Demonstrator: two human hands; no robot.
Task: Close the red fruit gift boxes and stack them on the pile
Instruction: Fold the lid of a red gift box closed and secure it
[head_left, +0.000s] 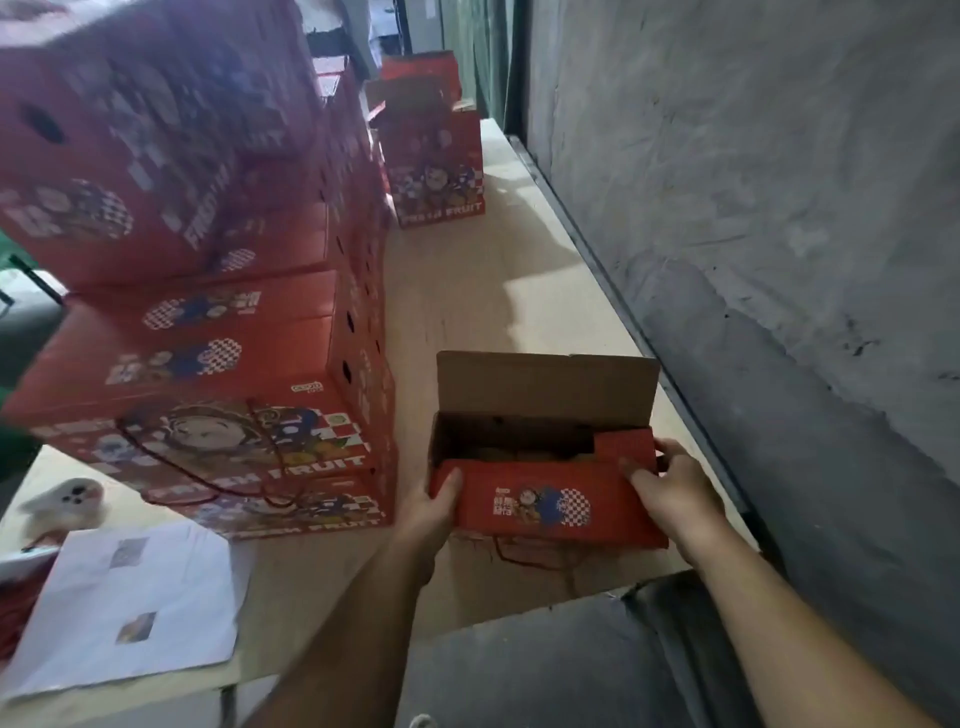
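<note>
Red gift box (545, 499) half-open, left hand (434, 512) and right hand (670, 491) each grip its near flap ends

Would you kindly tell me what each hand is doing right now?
Left hand: holds the open box's front flap.
Right hand: holds the same flap's right end.

So here's our count: one open red box (545, 499) on the desk (467, 291), with two hands on it, our left hand (431, 512) and right hand (675, 493). One more red box (441, 171) stands by itself further back. The pile (208, 322) on the left is too blurry for an exact number, but we see at least five closed boxes. Also two white paper sheets (135, 603) and one small white gadget (72, 499).
</note>
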